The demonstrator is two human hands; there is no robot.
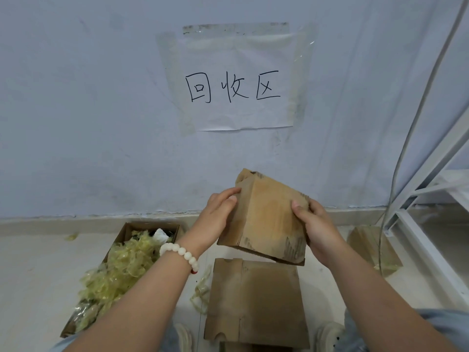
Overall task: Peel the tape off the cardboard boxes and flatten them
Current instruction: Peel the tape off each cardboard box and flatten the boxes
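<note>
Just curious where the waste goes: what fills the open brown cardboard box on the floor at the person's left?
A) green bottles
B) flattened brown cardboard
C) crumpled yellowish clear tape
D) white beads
C: the open brown cardboard box brims over with a heap of crumpled yellowish clear tape; flattened brown cardboard lies on the floor beside it.

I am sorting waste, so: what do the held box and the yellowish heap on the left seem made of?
The held box: brown cardboard, matte, with torn fibrous streaks near its edges. The yellowish heap: probably peeled plastic tape, glossy, translucent and crumpled.
</note>
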